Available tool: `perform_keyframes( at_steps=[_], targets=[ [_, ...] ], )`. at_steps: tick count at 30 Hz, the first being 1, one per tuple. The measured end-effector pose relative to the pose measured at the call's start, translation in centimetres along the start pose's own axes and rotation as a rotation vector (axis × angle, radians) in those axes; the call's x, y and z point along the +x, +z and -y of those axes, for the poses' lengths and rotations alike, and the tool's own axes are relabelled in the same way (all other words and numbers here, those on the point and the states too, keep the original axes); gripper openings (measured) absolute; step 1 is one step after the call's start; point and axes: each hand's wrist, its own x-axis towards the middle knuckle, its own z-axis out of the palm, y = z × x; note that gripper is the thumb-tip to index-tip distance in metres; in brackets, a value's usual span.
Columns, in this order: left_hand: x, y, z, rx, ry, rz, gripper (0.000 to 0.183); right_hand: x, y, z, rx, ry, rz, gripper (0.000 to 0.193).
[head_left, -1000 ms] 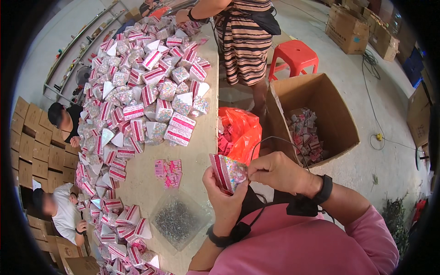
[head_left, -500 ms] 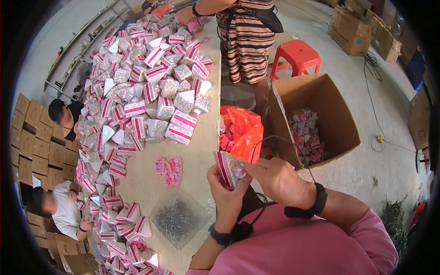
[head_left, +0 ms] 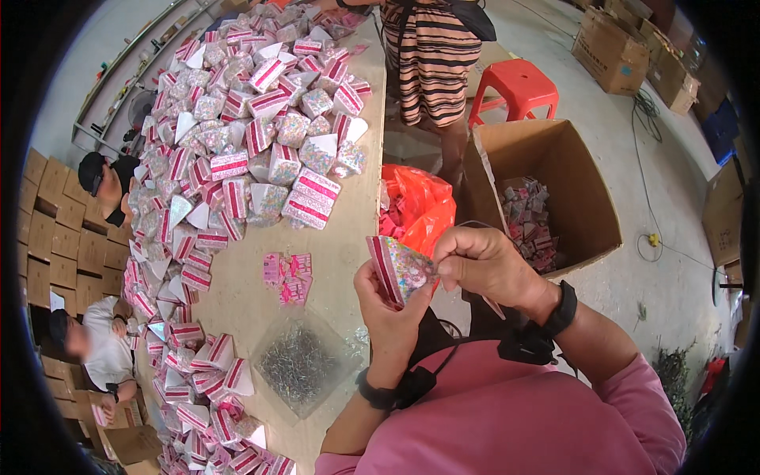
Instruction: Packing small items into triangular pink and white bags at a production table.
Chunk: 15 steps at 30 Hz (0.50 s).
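Note:
A cake-slice-shaped wedge [head_left: 406, 273] with pink and white striped back and glittery, sequin-like sides sits in my left hand [head_left: 389, 321], its fingers wrapped round it. At the wedge's pointed end, my right hand [head_left: 495, 269] is closed in a pinch. Whatever lies between those fingertips is too small to make out. A thin pale strip shows below the right hand. To the left on the table lie several pink printed cards [head_left: 289, 277] and a clear square tray [head_left: 265, 356] of small metal pins or clips.
A large heap of similar wedges [head_left: 269, 142] covers the table's left and far side. Beyond my hands are a red plastic bag [head_left: 427, 202], an open carton [head_left: 586, 170] of pink packets and a red stool [head_left: 518, 89]. Co-workers stand far ahead and at left.
My right hand has lifted slightly and turned, its fingertips now pinching at the wedge's tip. The wedge has risen a little in my left hand. A co-worker at lower left has lowered a hand.

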Motion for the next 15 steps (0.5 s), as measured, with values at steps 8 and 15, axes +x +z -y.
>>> perform_keyframes(
  at_steps=[8,15],
  targets=[
    [-0.8,-0.5,-0.4,0.038,0.11,-0.073,0.065,-0.2,0.5,0.7,0.017,0.168,0.055,0.007],
    [-1.0,-0.7,-0.9,0.043,0.147,-0.102,0.065,0.0,1.1,1.7,-0.121,0.143,0.044,0.01]
  ],
)
